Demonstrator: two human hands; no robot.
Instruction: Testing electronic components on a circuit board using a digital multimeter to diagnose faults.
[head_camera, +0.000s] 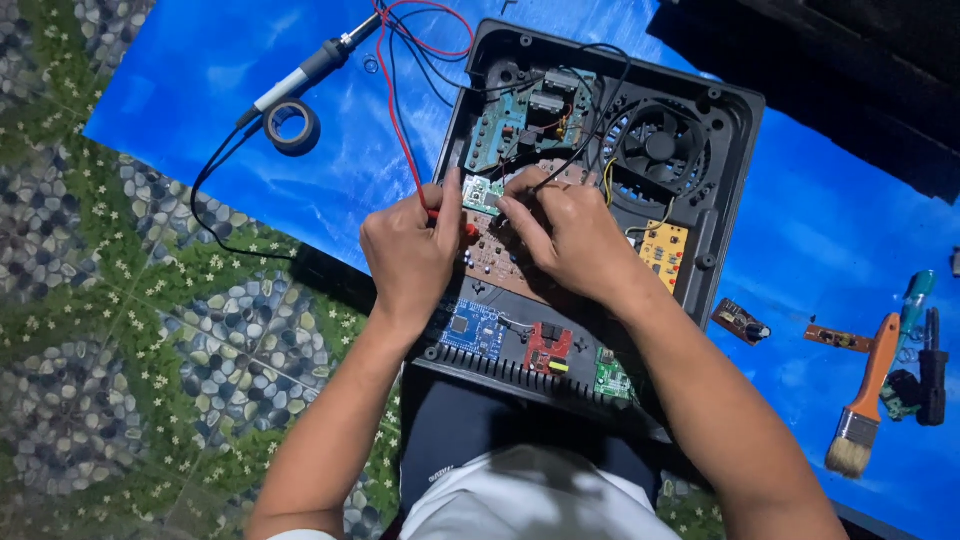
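Note:
An opened black appliance case (735, 110) lies on a blue sheet (330, 140), with several circuit boards and a round black fan (658, 148) inside. My left hand (408, 252) grips a red test probe (440, 214), whose red wire runs up and away, and its tip rests on the brown circuit board (492, 255). My right hand (570, 235) pinches a black test probe (528, 186) with a black wire and presses it on the same board. Small blue (472, 330), red (547, 348) and green (610, 375) boards lie along the near edge of the case.
A soldering iron (310, 70) and a roll of black tape (292, 126) lie at the upper left. To the right lie two small loose boards (740, 321), an orange-handled brush (865, 395) and dark hand tools (925, 370). A patterned floor mat (120, 330) covers the left.

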